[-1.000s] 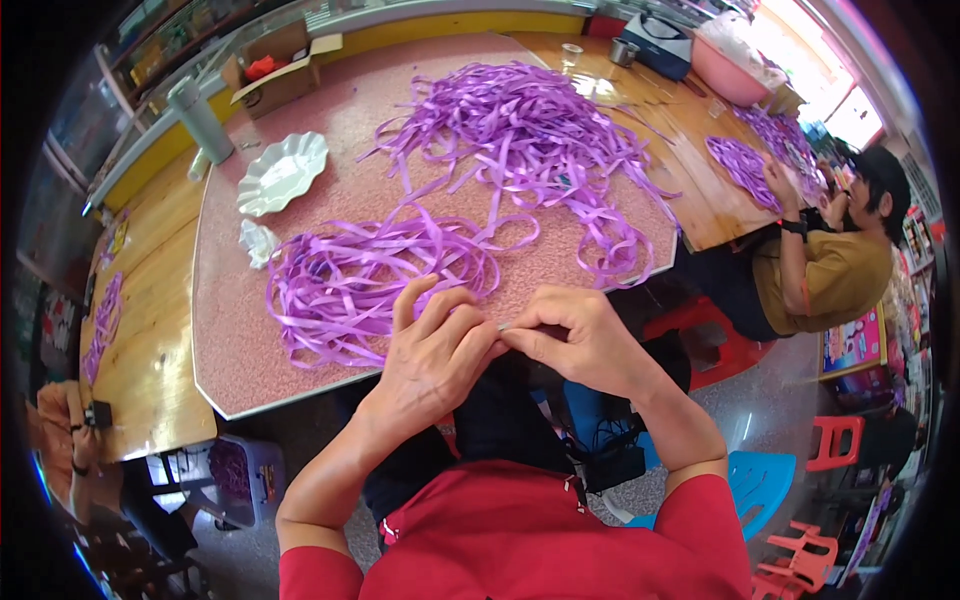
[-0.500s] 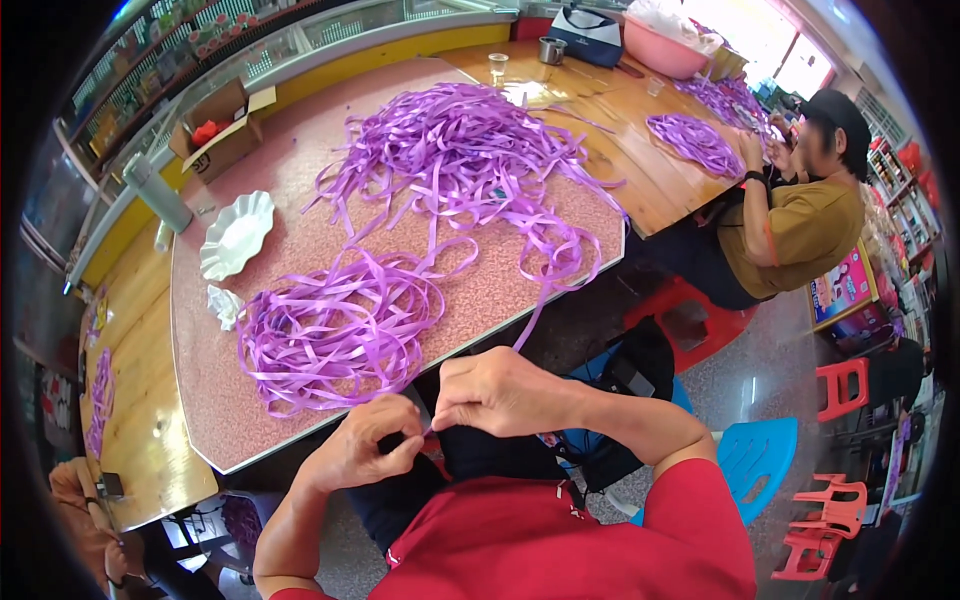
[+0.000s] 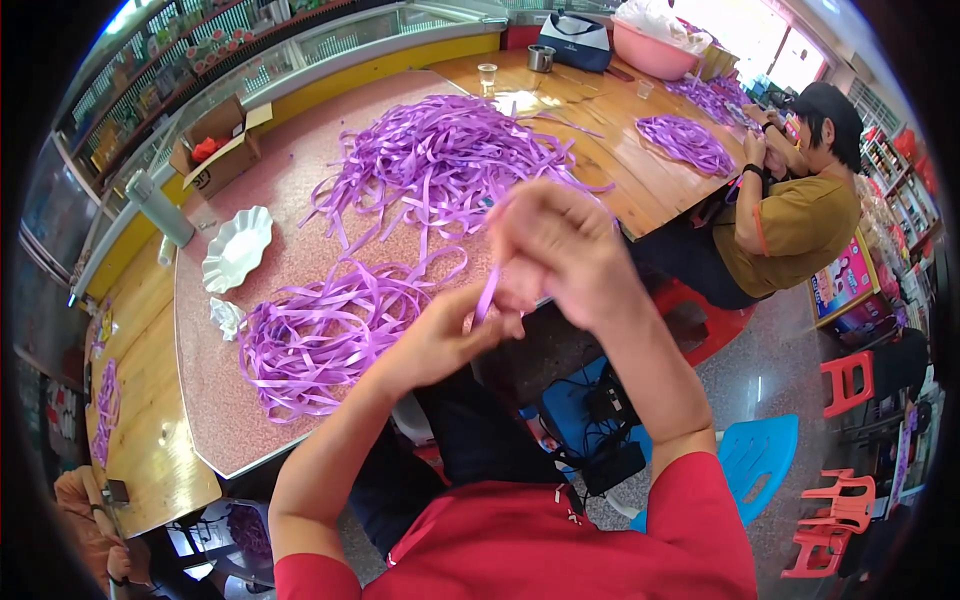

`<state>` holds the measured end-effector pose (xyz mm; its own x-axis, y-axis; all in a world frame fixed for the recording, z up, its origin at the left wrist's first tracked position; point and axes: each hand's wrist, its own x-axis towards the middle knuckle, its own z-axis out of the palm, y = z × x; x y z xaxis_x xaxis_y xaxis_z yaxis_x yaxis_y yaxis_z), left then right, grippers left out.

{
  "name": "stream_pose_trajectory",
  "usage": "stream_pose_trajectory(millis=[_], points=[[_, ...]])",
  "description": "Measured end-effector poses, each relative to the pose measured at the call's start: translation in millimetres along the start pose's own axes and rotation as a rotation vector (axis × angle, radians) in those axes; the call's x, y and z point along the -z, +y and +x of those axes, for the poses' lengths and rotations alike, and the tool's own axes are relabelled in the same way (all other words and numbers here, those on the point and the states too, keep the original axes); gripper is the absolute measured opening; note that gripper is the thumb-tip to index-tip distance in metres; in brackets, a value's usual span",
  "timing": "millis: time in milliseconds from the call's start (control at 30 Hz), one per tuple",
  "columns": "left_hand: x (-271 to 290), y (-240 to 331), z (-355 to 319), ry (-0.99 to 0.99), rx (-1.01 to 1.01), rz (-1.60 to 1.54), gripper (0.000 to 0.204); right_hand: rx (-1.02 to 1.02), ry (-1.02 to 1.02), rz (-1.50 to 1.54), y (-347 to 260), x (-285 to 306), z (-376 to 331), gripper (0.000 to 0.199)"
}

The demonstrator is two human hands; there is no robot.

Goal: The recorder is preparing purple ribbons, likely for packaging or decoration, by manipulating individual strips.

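Observation:
My left hand (image 3: 458, 332) is closed in a pinch on a purple ribbon (image 3: 487, 293) above the near edge of the pink table. The strip runs up from the left fingers to my right hand (image 3: 560, 250), which is raised just beyond and to the right. The right fingers are curled and smeared by motion, and the ribbon passes in at them. Left of my hands lies a loose coil of purple ribbon (image 3: 320, 345). Farther back is a large tangled heap of purple ribbon (image 3: 450, 150), partly covered by the right hand.
A white scalloped dish (image 3: 238, 250), crumpled tissue (image 3: 227, 318), grey-green bottle (image 3: 160, 208) and open carton (image 3: 222, 150) stand along the left. At the right, a co-worker (image 3: 795, 215) handles ribbon. A blue stool (image 3: 755, 465) stands on the floor.
Both hands have risen and moved right and away from me, the right one higher. A ribbon strip now shows between them. The coil and heap look unchanged.

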<state>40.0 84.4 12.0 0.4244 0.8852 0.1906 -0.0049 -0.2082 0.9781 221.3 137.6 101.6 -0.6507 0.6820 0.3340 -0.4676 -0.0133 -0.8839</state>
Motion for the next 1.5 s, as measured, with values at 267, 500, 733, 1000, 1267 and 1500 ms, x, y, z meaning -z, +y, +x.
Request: stream_pose_trajectory(millis=[267, 500, 733, 1000, 1267, 1500], points=[[126.5, 6.5, 82.1, 0.635, -0.104, 0.334, 0.015, 0.321, 0.23, 0.163, -39.0, 93.4, -2.1, 0.023], [188.2, 68.9, 62.6, 0.762, -0.332, 0.521, 0.019, 0.287, 0.402, 0.169, -14.8, 123.5, -21.9, 0.022], [153.5, 99.3, -48.7, 0.417, 0.118, 0.788, 0.021, 0.17, 0.49, 0.069, 18.8, 149.6, -17.9, 0.021], [164.1, 87.2, -208.3, 0.452, 0.468, 0.429, 0.016, -0.012, 0.544, 0.159, 57.3, 188.8, 11.4, 0.017], [135.3, 73.2, -255.8, 0.47, 0.488, 0.239, 0.016, -0.12, 0.648, -0.228, 85.1, 236.0, 23.2, 0.019], [68.8, 95.0, -178.5, 0.358, 0.368, 0.201, 0.014, 0.186, -0.063, -0.871, 72.5, -16.8, 27.9, 0.034]])
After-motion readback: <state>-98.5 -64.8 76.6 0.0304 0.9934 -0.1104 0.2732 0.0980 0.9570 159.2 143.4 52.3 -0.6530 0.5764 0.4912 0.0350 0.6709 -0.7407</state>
